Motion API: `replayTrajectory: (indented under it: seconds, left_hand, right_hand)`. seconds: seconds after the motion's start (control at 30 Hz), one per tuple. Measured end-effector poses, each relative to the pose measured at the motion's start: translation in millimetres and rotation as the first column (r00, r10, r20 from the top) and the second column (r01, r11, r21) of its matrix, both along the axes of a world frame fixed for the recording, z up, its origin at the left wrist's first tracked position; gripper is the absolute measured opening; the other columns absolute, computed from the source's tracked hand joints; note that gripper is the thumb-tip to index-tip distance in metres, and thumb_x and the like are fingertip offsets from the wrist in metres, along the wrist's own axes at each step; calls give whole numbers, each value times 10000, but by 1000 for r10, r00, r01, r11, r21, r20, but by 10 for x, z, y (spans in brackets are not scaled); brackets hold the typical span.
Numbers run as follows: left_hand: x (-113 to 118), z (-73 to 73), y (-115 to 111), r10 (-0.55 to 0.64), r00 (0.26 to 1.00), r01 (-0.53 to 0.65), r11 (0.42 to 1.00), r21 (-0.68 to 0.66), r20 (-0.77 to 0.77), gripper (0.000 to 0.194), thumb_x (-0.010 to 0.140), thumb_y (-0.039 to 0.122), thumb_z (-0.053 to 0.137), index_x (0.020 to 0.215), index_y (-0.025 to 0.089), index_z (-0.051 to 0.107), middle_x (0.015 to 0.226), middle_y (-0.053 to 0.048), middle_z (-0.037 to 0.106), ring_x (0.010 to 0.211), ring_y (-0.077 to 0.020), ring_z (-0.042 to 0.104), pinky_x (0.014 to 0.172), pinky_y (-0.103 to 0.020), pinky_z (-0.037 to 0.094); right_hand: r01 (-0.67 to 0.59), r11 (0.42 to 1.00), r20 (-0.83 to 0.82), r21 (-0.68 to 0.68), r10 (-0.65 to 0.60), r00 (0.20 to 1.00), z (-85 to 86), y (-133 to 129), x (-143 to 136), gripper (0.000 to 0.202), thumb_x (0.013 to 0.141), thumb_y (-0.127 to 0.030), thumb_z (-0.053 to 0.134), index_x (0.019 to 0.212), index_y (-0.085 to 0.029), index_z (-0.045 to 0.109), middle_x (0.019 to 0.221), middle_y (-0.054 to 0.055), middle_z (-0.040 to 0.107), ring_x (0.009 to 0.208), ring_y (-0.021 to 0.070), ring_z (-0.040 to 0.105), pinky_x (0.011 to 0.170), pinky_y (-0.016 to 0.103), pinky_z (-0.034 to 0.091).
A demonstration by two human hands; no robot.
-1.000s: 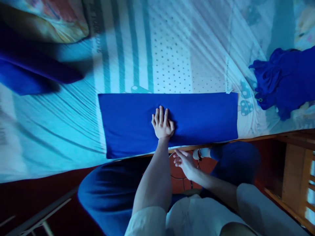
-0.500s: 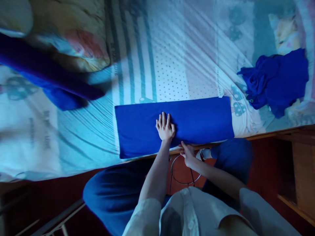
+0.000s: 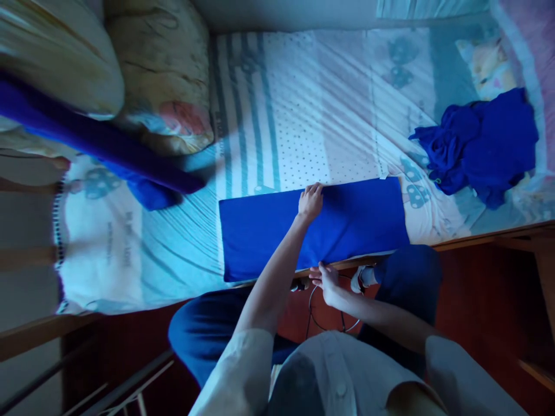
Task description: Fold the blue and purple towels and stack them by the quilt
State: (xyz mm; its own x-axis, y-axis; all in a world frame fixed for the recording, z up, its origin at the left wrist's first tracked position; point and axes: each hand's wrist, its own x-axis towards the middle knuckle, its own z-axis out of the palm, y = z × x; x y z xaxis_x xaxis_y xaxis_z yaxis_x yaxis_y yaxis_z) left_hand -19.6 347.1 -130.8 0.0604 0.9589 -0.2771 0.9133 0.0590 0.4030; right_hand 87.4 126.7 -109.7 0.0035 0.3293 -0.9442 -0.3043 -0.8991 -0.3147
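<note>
A blue cloth (image 3: 260,234) folded into a long flat strip lies across the near side of the bed. My left hand (image 3: 310,201) reaches over it and rests at its far edge near the middle, fingers curled onto the hem. My right hand (image 3: 326,278) is at the cloth's near edge by the wooden bed rim, fingertips pinching that hem.
A crumpled blue garment (image 3: 481,144) lies at the right on the patterned sheet (image 3: 303,115). Pillows (image 3: 160,75) sit at the far left, with a dark blue cloth (image 3: 99,144) draped below them. The wooden bed frame (image 3: 485,237) runs along the near side; my knees are against it.
My left hand slid from the middle of the cloth to its far edge. My right hand rose to the near edge and took hold of it. The view tilted up.
</note>
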Motion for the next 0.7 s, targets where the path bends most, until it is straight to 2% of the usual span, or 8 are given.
replayTrajectory:
  seconds: [0.13, 0.27, 0.37, 0.5, 0.7]
  left_hand:
    - [35, 90, 272, -52, 989, 41, 996, -79, -138, 411, 954, 142, 473, 1321, 186, 652, 1325, -184, 646, 1309, -327, 505, 1072, -474, 438]
    - [-40, 161, 330, -85, 973, 52, 986, -156, -215, 313, 958, 161, 519, 1196, 191, 719, 1263, -185, 662, 1303, -337, 514, 1052, -456, 438]
    - [-83, 276, 316, -54, 970, 6, 980, -197, -235, 297, 980, 216, 518, 1180, 192, 736, 1256, -180, 683, 1261, -336, 568, 998, -433, 476]
    - [-110, 547, 279, 80, 980, -119, 970, -212, -182, 322, 1004, 309, 496, 1184, 215, 747, 1212, -153, 724, 1117, -303, 670, 899, -380, 517]
    - [-201, 1063, 214, 258, 965, -261, 962, -78, -47, 305, 974, 307, 525, 1115, 206, 776, 1153, -132, 760, 1106, -277, 688, 898, -332, 518]
  right_hand:
    - [64, 996, -6, -55, -64, 998, 95, 75, -24, 174, 988, -245, 577, 821, -197, 583, 786, 49, 787, 633, 153, 743, 546, 222, 579]
    - [99, 994, -10, -45, -100, 995, 83, 95, -28, 172, 986, -228, 593, 818, -194, 589, 780, 49, 787, 608, 144, 733, 539, 217, 578]
    - [111, 993, -34, -36, -112, 993, 34, 109, -2, 182, 959, -251, 652, 794, -192, 601, 772, 43, 784, 621, 146, 733, 563, 222, 586]
    - [135, 991, -98, 11, -134, 986, 56, 115, 104, 266, 886, -348, 767, 741, -181, 619, 775, 48, 773, 663, 156, 737, 640, 251, 595]
    - [239, 961, -216, 140, -206, 954, 271, -62, 430, 406, 718, -479, 892, 737, -196, 602, 754, 30, 741, 702, 164, 711, 681, 277, 560]
